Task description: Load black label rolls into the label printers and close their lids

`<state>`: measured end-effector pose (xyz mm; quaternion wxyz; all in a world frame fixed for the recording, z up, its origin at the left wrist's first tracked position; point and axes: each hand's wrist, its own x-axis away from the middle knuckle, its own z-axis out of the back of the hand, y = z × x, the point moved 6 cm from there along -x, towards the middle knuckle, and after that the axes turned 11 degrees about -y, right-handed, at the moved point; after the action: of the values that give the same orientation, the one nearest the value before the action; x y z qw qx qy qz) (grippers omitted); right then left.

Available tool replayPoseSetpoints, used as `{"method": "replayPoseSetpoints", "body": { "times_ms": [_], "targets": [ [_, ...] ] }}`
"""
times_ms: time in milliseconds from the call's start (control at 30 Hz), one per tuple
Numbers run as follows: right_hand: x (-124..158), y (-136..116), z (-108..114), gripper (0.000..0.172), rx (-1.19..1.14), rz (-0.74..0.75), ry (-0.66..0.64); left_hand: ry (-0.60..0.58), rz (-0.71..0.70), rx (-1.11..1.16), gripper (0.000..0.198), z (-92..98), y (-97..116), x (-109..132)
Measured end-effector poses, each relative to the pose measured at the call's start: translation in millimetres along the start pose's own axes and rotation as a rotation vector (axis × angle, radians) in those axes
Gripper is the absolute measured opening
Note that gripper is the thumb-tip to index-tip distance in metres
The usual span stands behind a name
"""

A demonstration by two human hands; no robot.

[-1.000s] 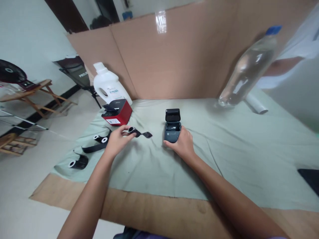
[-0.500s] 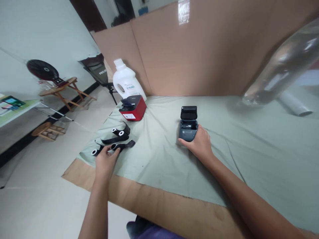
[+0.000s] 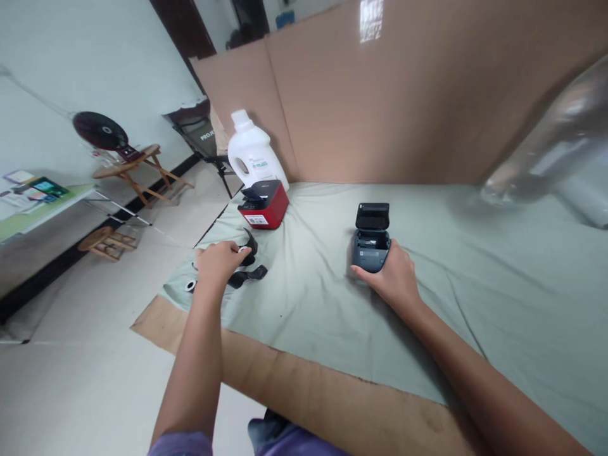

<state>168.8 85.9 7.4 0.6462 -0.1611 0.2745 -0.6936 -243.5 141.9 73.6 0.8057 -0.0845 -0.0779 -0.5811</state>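
My right hand is wrapped round the lower right side of a small dark label printer. Its black lid is flipped up, and the inner bay faces me. Over to the left, my left hand pinches at the white core of a black roll; most of its fingers are hidden behind the hand. A loose black strip lies just in front of that roll. Another black roll with a white core rests below the left hand, partly covered by the wrist.
A red and black box-shaped device stands behind the rolls, with a white jug at its back. A cardboard wall closes the far side. Clear plastic wrapping lies at the right on the green cloth.
My left hand has moved up and away from the nearer strip to the farther roll. My right hand keeps holding the label printer. The whole view has shifted slightly.
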Motion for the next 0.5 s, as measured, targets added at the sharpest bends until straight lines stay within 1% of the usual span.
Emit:
{"method": "replayPoseSetpoints", "body": {
  "times_ms": [67,133,200,267,333,400,467,500],
  "targets": [
    [0.0,0.1,0.3,0.078,0.005,0.005,0.003,-0.001,0.009,-0.016,0.044,-4.0,4.1,-4.3],
    [-0.1,0.2,1.0,0.079,0.004,0.009,0.005,0.019,0.011,-0.03,0.044,-10.0,4.8,-2.8],
    [-0.3,0.3,1.1,0.079,-0.004,0.01,0.004,0.071,0.008,-0.031,0.044,-13.7,3.7,3.9],
    [-0.1,0.5,-0.6,0.078,-0.02,0.007,-0.004,0.147,0.002,-0.003,0.042,-11.5,2.8,15.5],
    [1.1,0.8,-4.0,0.078,-0.051,0.002,-0.018,0.274,-0.018,0.066,0.041,0.8,4.8,32.9],
    [3.2,-0.3,-4.3,0.085,-0.088,0.003,-0.019,0.466,-0.076,0.186,0.041,22.4,13.6,56.1],
    [4.9,-5.1,6.1,0.096,-0.12,0.028,0.018,0.633,-0.191,0.374,0.042,44.1,31.7,79.9],
    [5.0,-9.6,16.9,0.099,-0.136,0.056,0.048,0.659,-0.28,0.49,0.041,51.4,45.7,88.8]
  ]
}}
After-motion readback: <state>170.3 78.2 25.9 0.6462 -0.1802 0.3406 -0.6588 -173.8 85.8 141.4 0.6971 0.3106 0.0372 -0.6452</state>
